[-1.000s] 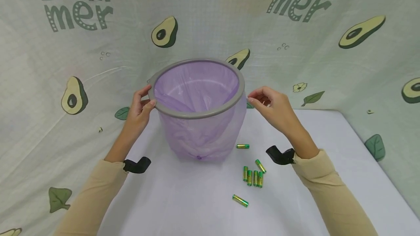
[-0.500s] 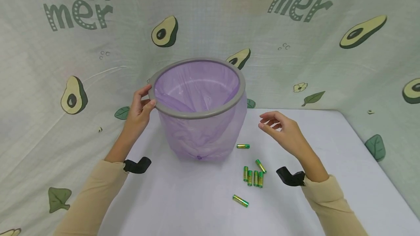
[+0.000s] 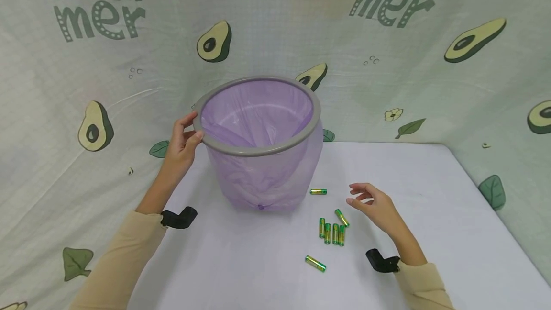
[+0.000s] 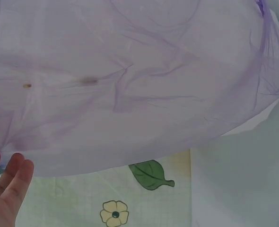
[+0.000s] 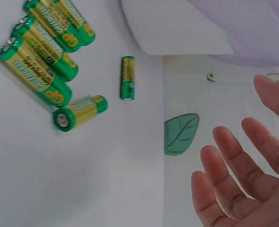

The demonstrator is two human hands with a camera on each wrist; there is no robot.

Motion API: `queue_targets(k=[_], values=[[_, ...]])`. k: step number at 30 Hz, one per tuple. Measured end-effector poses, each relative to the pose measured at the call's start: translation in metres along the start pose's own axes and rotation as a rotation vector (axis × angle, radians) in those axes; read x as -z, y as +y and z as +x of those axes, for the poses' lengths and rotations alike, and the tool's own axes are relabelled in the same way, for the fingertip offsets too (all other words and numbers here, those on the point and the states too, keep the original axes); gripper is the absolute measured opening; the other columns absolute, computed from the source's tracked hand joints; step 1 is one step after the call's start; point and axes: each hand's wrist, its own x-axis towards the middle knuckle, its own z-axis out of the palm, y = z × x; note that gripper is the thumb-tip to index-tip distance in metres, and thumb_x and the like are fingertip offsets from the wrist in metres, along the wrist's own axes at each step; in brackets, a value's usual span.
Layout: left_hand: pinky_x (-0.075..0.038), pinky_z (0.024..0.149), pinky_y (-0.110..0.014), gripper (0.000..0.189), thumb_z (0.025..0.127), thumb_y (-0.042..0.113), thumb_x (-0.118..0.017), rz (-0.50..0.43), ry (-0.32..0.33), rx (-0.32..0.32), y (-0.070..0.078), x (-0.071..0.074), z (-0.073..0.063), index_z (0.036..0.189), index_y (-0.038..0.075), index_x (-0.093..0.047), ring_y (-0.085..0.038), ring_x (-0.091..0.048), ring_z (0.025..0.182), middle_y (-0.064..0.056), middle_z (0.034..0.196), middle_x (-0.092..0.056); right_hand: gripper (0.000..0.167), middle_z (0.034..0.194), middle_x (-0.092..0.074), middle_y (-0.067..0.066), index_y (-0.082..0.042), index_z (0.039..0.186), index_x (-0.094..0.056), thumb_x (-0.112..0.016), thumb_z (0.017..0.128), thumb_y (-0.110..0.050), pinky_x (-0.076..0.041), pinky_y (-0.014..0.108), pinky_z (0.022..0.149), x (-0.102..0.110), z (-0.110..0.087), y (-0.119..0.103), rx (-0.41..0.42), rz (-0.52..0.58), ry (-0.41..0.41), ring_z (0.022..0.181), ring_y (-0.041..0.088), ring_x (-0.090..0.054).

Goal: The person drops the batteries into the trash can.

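Observation:
A wastebasket lined with a thin purple bag [image 3: 264,181] and ringed by a grey rim [image 3: 258,151] stands on the table. My left hand [image 3: 182,149] grips the rim at its left side, thumb in front and fingers behind. In the left wrist view, the purple bag fills most of the picture above my fingers [image 4: 19,179]. My right hand [image 3: 378,209] hovers to the right of the batteries, fingers loosely bent and nothing held. A small green-and-gold battery [image 3: 318,192] lies beside the basket. Several more, including a slanted battery [image 3: 342,217], lie grouped closer to me.
One separate battery [image 3: 315,263] rests nearer the front of the white table [image 3: 241,267]. Behind the table hangs a pale green cloth [image 3: 267,18] printed with avocados and leaves. Each wrist carries a black mount [image 3: 382,261].
My right hand has moved from beside the basket's rim, down and to the right towards the batteries, its fingers parting. My left hand has stayed on the rim.

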Motion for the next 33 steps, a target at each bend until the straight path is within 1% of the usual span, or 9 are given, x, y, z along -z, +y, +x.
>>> queue_targets(k=[4,8,14,17,20,22,28,33], values=[[-0.038,0.088,-0.01,0.048,0.096,0.007,-0.042,0.001,-0.001,0.007,0.0,0.001,0.0,0.142,0.004,-0.028,-0.006,-0.044,0.105,0.003,0.129,-0.032,0.051,0.117,-0.059,0.016,-0.004,0.125,-0.052,-0.064,0.086,-0.035,-0.046,0.03,0.078,-0.011,0.0,0.011,-0.077,0.018,-0.033,0.101,0.025,-0.054],[-0.038,0.089,-0.011,0.049,0.096,0.009,-0.042,0.01,-0.005,0.017,0.0,0.002,0.001,0.143,0.005,-0.028,-0.006,-0.043,0.106,-0.001,0.13,-0.031,0.05,0.117,-0.059,0.016,-0.004,0.125,-0.052,-0.065,0.086,-0.031,-0.046,0.031,0.075,-0.022,0.001,0.022,-0.135,0.028,-0.075,0.102,0.026,-0.054],[-0.037,0.088,-0.011,0.049,0.096,0.009,-0.043,0.02,-0.003,0.017,0.001,0.003,0.001,0.143,0.005,-0.027,-0.006,-0.043,0.106,-0.009,0.134,-0.03,0.044,0.111,-0.06,0.015,-0.001,0.121,-0.055,-0.066,0.084,-0.023,-0.047,0.031,0.073,-0.033,0.001,0.03,-0.177,0.014,-0.096,0.098,0.026,-0.055],[-0.037,0.088,-0.012,0.049,0.096,0.009,-0.043,0.024,-0.005,0.018,0.001,0.003,0.0,0.143,0.005,-0.027,-0.007,-0.042,0.106,-0.011,0.135,-0.03,0.043,0.106,-0.06,0.014,-0.001,0.119,-0.056,-0.066,0.083,-0.021,-0.047,0.033,0.073,-0.036,0.0,0.033,-0.193,-0.009,-0.106,0.095,0.025,-0.055],[-0.037,0.089,-0.013,0.05,0.096,0.01,-0.043,0.03,-0.01,0.025,0.001,0.004,0.0,0.143,0.005,-0.027,-0.009,-0.042,0.107,-0.012,0.136,-0.03,0.041,0.102,-0.06,0.011,-0.002,0.117,-0.057,-0.067,0.082,-0.02,-0.046,0.032,0.071,-0.04,-0.002,0.035,-0.224,-0.028,-0.121,0.092,0.023,-0.054],[-0.036,0.089,-0.013,0.05,0.096,0.011,-0.043,0.033,-0.013,0.03,0.0,0.004,-0.001,0.143,0.006,-0.027,-0.01,-0.042,0.107,-0.012,0.136,-0.03,0.039,0.098,-0.059,0.008,-0.002,0.115,-0.057,-0.067,0.081,-0.019,-0.044,0.029,0.068,-0.043,-0.002,0.037,-0.233,-0.04,-0.125,0.088,0.02,-0.053],[-0.037,0.088,-0.012,0.049,0.096,0.01,-0.043,0.018,-0.012,0.026,-0.001,0.004,-0.001,0.143,0.005,-0.027,-0.009,-0.042,0.106,-0.012,0.136,-0.03,0.033,0.086,-0.055,0.006,0.002,0.109,-0.058,-0.066,0.08,-0.012,-0.039,0.026,0.061,-0.05,-0.004,0.04,-0.212,-0.048,-0.111,0.075,0.017,-0.048],[-0.037,0.088,-0.012,0.049,0.096,0.011,-0.043,0.012,-0.011,0.025,-0.002,0.004,-0.001,0.142,0.006,-0.028,-0.007,-0.043,0.106,-0.011,0.136,-0.03,0.028,0.082,-0.054,0.005,0.002,0.106,-0.059,-0.065,0.081,-0.01,-0.039,0.025,0.06,-0.052,-0.004,0.041,-0.198,-0.054,-0.106,0.072,0.016,-0.046]])
